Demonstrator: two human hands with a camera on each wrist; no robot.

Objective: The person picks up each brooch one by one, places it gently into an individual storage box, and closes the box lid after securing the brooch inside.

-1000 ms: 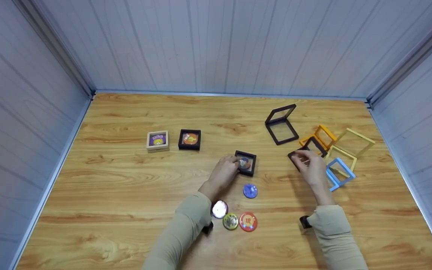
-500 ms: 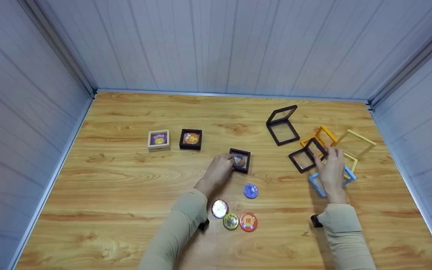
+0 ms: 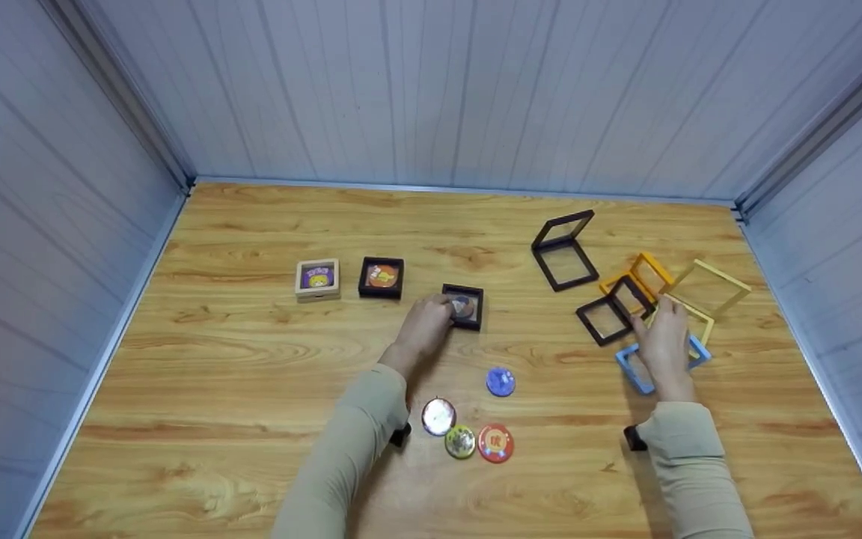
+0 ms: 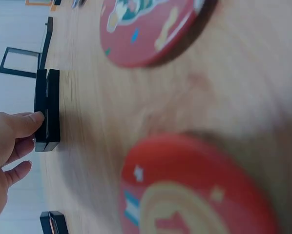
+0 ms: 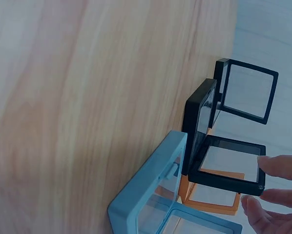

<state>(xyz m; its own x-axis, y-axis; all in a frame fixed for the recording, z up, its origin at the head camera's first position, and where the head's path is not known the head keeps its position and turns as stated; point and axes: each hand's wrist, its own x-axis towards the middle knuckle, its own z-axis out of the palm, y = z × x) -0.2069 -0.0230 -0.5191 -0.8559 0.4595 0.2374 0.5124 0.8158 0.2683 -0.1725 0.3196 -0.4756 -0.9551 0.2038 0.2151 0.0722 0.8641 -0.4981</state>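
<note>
My left hand grips the left side of a dark square frame with a round picture disc inside. In the left wrist view the thumb of this hand lies on the frame, whose two halves are together apart from a thin slit. My right hand is at the raised lid of an open dark frame. The right wrist view shows fingers of this hand at the outer edge of that lid, pinching it.
A blue frame, an orange one and a yellow one crowd the right side, with another dark frame behind. Beige and dark frames holding discs lie back left. Several round discs, one blue, lie in front.
My left hand has slid the dark frame with the disc to the left and slightly back. The right hand has moved right, from the open dark frame's base to its lid.
</note>
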